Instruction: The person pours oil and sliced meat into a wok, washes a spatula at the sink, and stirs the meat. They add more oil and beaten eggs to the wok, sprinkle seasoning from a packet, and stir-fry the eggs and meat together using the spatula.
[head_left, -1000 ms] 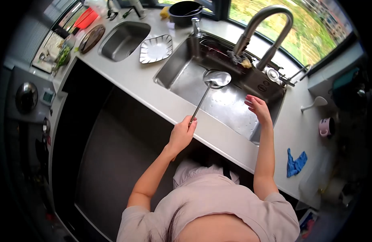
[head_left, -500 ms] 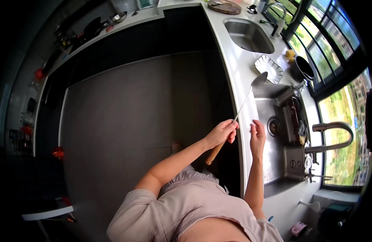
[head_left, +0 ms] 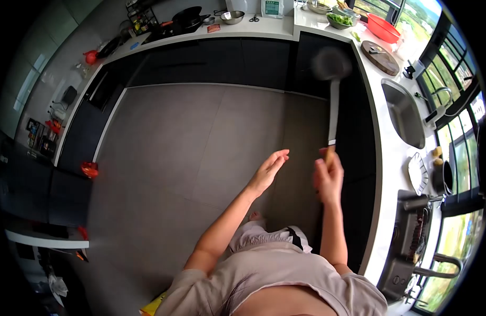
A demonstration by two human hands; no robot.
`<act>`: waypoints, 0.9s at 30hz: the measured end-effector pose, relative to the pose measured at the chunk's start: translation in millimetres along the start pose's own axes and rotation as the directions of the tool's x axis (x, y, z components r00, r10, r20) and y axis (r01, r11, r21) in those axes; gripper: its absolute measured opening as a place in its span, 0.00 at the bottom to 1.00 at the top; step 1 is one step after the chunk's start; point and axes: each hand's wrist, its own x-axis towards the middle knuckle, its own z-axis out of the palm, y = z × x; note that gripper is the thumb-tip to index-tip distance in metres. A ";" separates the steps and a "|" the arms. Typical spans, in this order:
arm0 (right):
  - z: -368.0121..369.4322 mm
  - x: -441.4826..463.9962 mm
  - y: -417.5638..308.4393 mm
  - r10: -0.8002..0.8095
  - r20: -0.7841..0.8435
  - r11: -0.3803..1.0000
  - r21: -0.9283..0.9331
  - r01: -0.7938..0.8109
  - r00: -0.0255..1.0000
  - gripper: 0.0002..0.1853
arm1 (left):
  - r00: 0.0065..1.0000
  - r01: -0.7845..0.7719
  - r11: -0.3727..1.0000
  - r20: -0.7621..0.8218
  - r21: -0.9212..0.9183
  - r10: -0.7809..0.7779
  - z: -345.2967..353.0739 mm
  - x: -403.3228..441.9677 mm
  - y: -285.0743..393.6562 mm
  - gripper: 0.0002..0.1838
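My right hand is wrapped round the wooden handle of a metal ladle. The ladle points up and away from me, and its round head is blurred by motion in front of the dark cabinets. To the left, my left hand hangs over the floor with its fingers stretched out and nothing in it. A gap separates it from the ladle.
On my right runs a white counter with a far sink, a scalloped plate, a black pot and a near sink. A round wooden board and red basin stand further back. Pans sit across the room.
The ladle has passed from my left hand to my right and moved off the sink edge. My view has swung left, bringing in more floor and the far counter.
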 end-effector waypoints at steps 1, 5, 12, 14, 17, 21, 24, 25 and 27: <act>-7.8 24.1 0.5 -0.156 -0.172 0.983 -0.125 0.136 0.973 0.15 | 1.000 0.011 1.000 -0.009 -0.002 -0.011 -22.4 9.3 0.5 0.24; -80.4 107.6 9.8 -0.554 -0.559 0.779 -0.610 0.146 0.617 0.24 | 0.992 0.040 0.998 -0.122 -0.050 -0.046 -98.0 46.1 1.8 0.19; -250.7 222.4 158.5 -0.629 -0.594 0.389 -0.799 -0.459 0.501 0.33 | 0.942 0.059 0.973 -0.311 -0.222 -0.128 -202.3 146.7 1.3 0.14; -259.5 245.3 165.3 0.042 -0.807 0.745 -0.367 -0.557 0.588 0.31 | 0.933 0.080 0.973 -0.328 -0.217 -0.150 -230.8 186.1 1.9 0.14; -245.7 295.1 216.6 -0.642 -0.570 0.338 -0.811 -0.478 0.513 0.30 | 0.902 0.094 0.967 -0.390 -0.238 -0.184 -268.6 246.1 5.3 0.14; -156.3 373.2 181.5 -0.164 -0.927 0.677 -0.354 -0.645 0.336 0.23 | 0.894 0.071 0.968 -0.416 -0.239 -0.168 -309.8 322.6 36.9 0.15; -131.2 435.2 165.8 0.117 -0.957 0.885 -0.022 -0.465 0.267 0.13 | 0.870 0.036 0.972 -0.472 -0.232 -0.145 -345.8 365.0 55.6 0.14; -104.2 454.6 149.1 0.026 -0.969 0.899 -0.084 -0.429 0.245 0.15 | 0.857 0.029 0.972 -0.495 -0.234 -0.144 -358.1 376.7 58.5 0.14; -54.1 494.6 121.3 -0.038 -0.956 0.933 -0.138 -0.333 0.290 0.13 | 0.830 0.031 0.966 -0.532 -0.256 -0.167 -387.5 399.0 56.9 0.14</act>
